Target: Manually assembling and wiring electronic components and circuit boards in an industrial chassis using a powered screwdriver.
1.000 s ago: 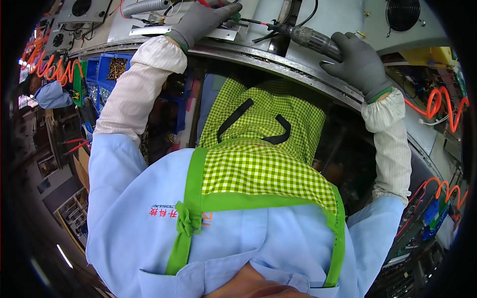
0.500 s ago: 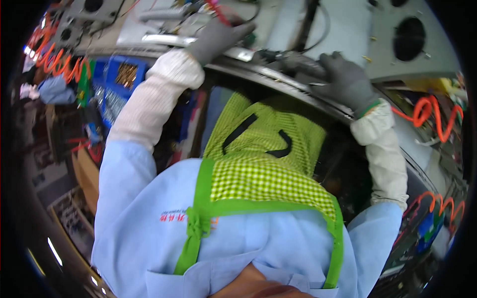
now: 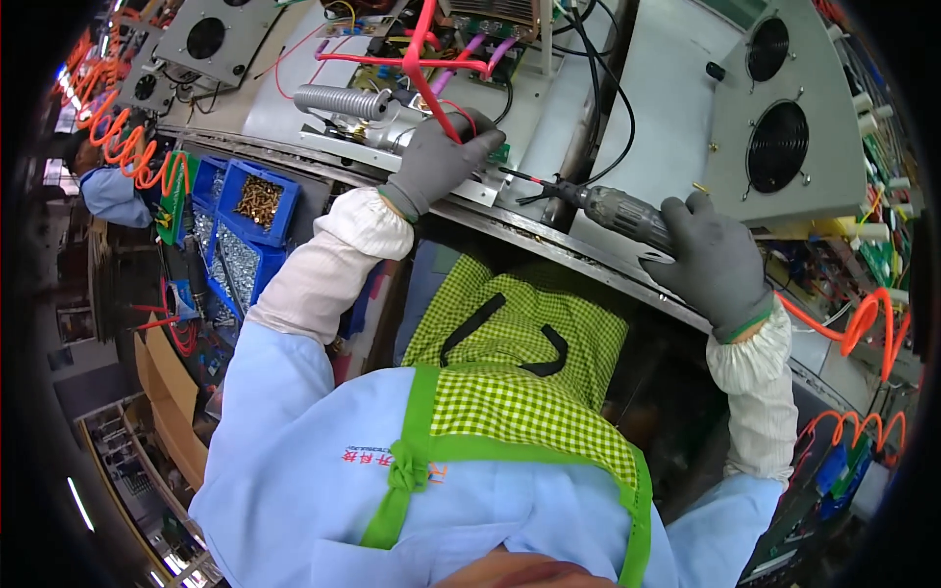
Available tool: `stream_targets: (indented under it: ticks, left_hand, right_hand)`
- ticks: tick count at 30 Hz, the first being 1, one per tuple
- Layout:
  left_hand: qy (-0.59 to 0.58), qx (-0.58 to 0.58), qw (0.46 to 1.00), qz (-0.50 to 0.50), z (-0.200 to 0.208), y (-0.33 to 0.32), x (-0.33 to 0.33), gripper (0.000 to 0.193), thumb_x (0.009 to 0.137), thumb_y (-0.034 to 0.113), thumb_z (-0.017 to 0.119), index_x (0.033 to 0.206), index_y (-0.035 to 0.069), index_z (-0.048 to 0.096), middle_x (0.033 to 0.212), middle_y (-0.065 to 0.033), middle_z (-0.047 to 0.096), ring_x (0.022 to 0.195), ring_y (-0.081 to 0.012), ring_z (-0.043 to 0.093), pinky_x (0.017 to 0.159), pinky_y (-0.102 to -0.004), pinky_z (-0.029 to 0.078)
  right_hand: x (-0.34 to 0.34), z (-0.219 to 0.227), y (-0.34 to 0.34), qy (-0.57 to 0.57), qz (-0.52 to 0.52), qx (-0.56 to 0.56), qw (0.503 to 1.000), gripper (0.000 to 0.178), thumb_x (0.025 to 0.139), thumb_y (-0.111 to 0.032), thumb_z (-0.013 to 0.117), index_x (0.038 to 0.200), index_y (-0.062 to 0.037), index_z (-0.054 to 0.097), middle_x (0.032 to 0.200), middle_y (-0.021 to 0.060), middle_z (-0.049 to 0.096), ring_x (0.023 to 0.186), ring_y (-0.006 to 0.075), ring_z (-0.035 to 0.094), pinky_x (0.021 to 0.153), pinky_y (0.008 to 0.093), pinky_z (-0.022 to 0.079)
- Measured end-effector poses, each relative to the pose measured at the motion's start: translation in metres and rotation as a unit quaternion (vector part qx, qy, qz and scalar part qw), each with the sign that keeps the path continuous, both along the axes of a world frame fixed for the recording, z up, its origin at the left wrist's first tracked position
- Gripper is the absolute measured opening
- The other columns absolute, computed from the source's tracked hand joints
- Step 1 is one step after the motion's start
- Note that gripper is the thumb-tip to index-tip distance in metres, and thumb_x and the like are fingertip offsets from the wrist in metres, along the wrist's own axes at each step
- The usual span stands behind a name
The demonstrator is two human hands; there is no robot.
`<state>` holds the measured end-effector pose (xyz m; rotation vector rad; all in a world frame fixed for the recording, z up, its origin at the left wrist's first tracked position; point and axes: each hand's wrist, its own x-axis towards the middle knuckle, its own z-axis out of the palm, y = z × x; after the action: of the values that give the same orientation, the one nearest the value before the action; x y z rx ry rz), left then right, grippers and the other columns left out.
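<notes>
My left hand (image 3: pixel 441 162), in a grey glove, rests at the near edge of a metal chassis plate (image 3: pixel 358 152). Its fingers are bent in beside a thick red cable (image 3: pixel 423 83), and what they pinch is hidden. A ribbed grey coil-shaped part (image 3: pixel 341 101) lies just left of it. My right hand (image 3: pixel 711 257), gloved too, is wrapped round the rear of a dark power screwdriver (image 3: pixel 627 216). The tool lies nearly level, its thin bit (image 3: pixel 521 176) pointing left toward the chassis corner by my left fingers. Whether the bit touches anything, I cannot tell.
Blue bins (image 3: pixel 259 201) of brass-coloured and silver fasteners stand at the left. A grey panel with two round fans (image 3: pixel 776 147) stands at the right. Orange coiled hoses (image 3: pixel 863 318) hang at both sides, and black cables (image 3: pixel 619 88) cross the bench behind the screwdriver.
The view has shifted and sharpened, with more of the bench showing at the top. Both hands keep their places at the bench edge, and the screwdriver now shows clearly in the right hand.
</notes>
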<state>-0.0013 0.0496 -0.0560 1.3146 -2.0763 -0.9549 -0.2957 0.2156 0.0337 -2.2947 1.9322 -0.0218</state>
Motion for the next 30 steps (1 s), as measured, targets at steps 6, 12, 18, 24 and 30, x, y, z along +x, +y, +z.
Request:
stream_targets:
  ticks: [6, 12, 18, 24, 30]
  left_hand:
    - [0.002, -0.023, 1.0, -0.021, 0.003, 0.003, 0.004, 0.031, 0.086, 0.037, 0.07, 0.09, 0.006, 0.069, 0.075, -0.0125, 0.067, 0.072, -0.0272, 0.066, 0.068, -0.0368, 0.051]
    - [-0.023, 0.029, 0.999, -0.021, 0.016, 0.006, 0.006, 0.046, 0.089, 0.052, 0.06, 0.082, 0.007, 0.067, 0.069, -0.0125, 0.063, 0.069, -0.0311, 0.063, 0.066, -0.0407, 0.048]
    - [-0.021, -0.15, 0.987, -0.06, 0.022, 0.012, 0.032, 0.038, 0.086, 0.045, 0.066, 0.097, 0.009, 0.069, 0.078, -0.0146, 0.066, 0.076, -0.0334, 0.064, 0.068, -0.044, 0.049]
    - [-0.06, -0.205, 0.972, -0.099, 0.026, 0.007, 0.058, 0.023, 0.078, 0.025, 0.072, 0.093, 0.007, 0.068, 0.087, -0.0119, 0.068, 0.077, -0.0295, 0.065, 0.066, -0.0397, 0.05]
    - [-0.096, -0.27, 0.955, -0.081, 0.015, 0.007, 0.059, 0.019, 0.075, 0.02, 0.073, 0.09, 0.011, 0.068, 0.083, -0.0074, 0.066, 0.072, -0.0262, 0.063, 0.062, -0.0375, 0.047]
  right_hand:
    - [0.02, 0.007, -0.024, 0.025, 0.018, 0.031, 0.999, 0.044, 0.065, -0.029, 0.079, 0.097, -0.0075, 0.058, 0.087, 0.0149, 0.057, 0.075, 0.0367, 0.064, 0.065, 0.0475, 0.052]
    - [0.024, 0.012, -0.025, 0.063, 0.04, 0.047, 0.996, 0.044, 0.065, -0.032, 0.079, 0.097, -0.0089, 0.058, 0.088, 0.0137, 0.058, 0.074, 0.0347, 0.065, 0.064, 0.0458, 0.053]
    - [0.025, 0.023, -0.038, 0.095, 0.048, 0.077, 0.991, 0.045, 0.068, -0.033, 0.078, 0.101, -0.0098, 0.059, 0.092, 0.0123, 0.058, 0.075, 0.0326, 0.066, 0.066, 0.0451, 0.054]
    - [0.026, 0.023, -0.033, 0.033, 0.041, 0.05, 0.997, 0.047, 0.066, -0.03, 0.08, 0.102, -0.0084, 0.057, 0.086, 0.0117, 0.056, 0.07, 0.0307, 0.063, 0.06, 0.0432, 0.051]
    - [0.018, 0.031, -0.028, 0.062, 0.002, 0.055, 0.997, 0.051, 0.066, -0.034, 0.08, 0.105, -0.0115, 0.056, 0.085, 0.0091, 0.053, 0.067, 0.028, 0.061, 0.056, 0.041, 0.048]
